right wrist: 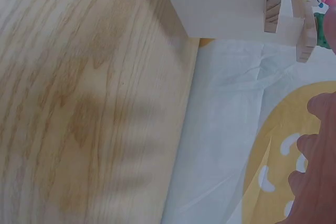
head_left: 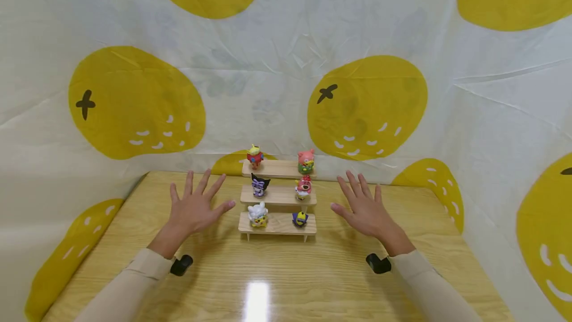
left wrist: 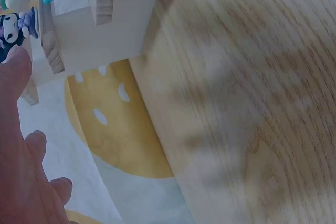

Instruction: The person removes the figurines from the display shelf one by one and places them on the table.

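Observation:
My left hand spreads its fingers, palm down, left of a three-step wooden display stand. On the other side my right hand is spread the same way; both hold nothing. The top step carries a red-and-yellow figurine and a pink-and-green one. A black-and-purple figurine and a red-and-white one occupy the middle step. Below them stand a white-and-yellow figurine and a small yellow-and-purple one. Finger shadows fall on the wood in both wrist views.
The stand sits toward the back of a wood-grain table. A white cloth with large yellow fruit prints hangs behind and along both sides. Black wrist devices show at each sleeve cuff. Light glares on the table's front.

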`<state>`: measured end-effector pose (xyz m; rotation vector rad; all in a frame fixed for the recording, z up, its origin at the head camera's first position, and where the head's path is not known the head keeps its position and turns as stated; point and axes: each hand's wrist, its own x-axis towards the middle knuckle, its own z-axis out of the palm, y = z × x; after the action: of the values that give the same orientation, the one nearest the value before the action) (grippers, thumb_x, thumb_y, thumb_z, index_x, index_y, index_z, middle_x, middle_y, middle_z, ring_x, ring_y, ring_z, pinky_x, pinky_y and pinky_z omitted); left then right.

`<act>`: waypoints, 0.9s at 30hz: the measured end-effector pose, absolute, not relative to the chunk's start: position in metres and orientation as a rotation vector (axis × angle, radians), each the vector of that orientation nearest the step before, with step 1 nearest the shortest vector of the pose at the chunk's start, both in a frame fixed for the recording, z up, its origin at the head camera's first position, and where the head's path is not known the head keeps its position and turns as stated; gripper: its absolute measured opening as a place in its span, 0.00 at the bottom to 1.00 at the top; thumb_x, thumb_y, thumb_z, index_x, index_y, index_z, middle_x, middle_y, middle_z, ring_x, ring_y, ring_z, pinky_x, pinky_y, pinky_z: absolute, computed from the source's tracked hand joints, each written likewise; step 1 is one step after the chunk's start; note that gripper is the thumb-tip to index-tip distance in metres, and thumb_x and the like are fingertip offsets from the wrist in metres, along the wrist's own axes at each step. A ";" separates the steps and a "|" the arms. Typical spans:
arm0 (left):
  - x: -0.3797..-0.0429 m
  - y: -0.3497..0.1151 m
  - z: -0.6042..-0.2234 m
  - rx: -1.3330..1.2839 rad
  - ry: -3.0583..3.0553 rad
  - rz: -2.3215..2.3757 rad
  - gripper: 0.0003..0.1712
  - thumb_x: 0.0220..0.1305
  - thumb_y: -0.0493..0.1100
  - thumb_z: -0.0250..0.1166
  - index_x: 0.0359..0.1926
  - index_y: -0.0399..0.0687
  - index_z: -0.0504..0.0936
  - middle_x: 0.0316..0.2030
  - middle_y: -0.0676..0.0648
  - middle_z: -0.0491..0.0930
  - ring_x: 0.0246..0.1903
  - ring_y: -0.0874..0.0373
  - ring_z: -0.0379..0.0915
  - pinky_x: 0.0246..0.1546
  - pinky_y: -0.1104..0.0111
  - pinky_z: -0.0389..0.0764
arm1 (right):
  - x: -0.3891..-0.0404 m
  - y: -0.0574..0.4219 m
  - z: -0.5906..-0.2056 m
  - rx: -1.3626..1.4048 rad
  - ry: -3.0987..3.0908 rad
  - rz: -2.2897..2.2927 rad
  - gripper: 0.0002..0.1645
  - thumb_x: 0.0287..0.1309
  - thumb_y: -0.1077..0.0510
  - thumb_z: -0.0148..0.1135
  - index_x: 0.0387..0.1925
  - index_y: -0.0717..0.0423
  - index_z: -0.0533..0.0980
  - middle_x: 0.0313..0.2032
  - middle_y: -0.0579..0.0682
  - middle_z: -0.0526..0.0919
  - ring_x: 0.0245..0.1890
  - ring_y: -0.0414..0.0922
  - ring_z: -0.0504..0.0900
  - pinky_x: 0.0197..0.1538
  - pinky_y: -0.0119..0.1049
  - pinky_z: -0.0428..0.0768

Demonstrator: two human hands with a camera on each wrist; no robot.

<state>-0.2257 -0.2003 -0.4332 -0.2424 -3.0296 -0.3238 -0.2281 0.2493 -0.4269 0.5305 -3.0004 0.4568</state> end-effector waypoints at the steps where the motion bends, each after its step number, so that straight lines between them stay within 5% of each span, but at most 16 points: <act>1: -0.226 -0.200 -0.433 -0.244 -3.030 -0.323 0.50 0.69 0.81 0.47 0.84 0.69 0.50 0.85 0.42 0.40 0.82 0.27 0.25 0.70 0.19 0.30 | -0.229 0.248 -0.426 0.533 -3.003 0.457 0.51 0.75 0.30 0.48 0.85 0.48 0.45 0.85 0.58 0.38 0.84 0.67 0.34 0.73 0.82 0.30; 11: -0.233 -0.193 -0.434 -0.287 -3.027 -0.412 0.50 0.70 0.80 0.48 0.84 0.68 0.51 0.85 0.41 0.39 0.82 0.27 0.26 0.71 0.20 0.30 | -0.234 0.239 -0.421 0.557 -2.994 0.444 0.51 0.76 0.30 0.48 0.85 0.48 0.45 0.85 0.58 0.38 0.84 0.67 0.36 0.73 0.82 0.32; 27: -0.241 -0.179 -0.446 -0.396 -2.954 -0.536 0.47 0.72 0.72 0.56 0.83 0.62 0.56 0.83 0.34 0.46 0.82 0.27 0.32 0.77 0.28 0.47 | -0.237 0.232 -0.417 0.564 -3.012 0.451 0.50 0.76 0.30 0.47 0.85 0.48 0.44 0.85 0.58 0.37 0.84 0.66 0.35 0.74 0.82 0.33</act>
<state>-0.2409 -0.1794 -0.4456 -0.3963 -2.9541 -0.5356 -0.2369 0.2321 -0.4168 0.5638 -3.0121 0.4513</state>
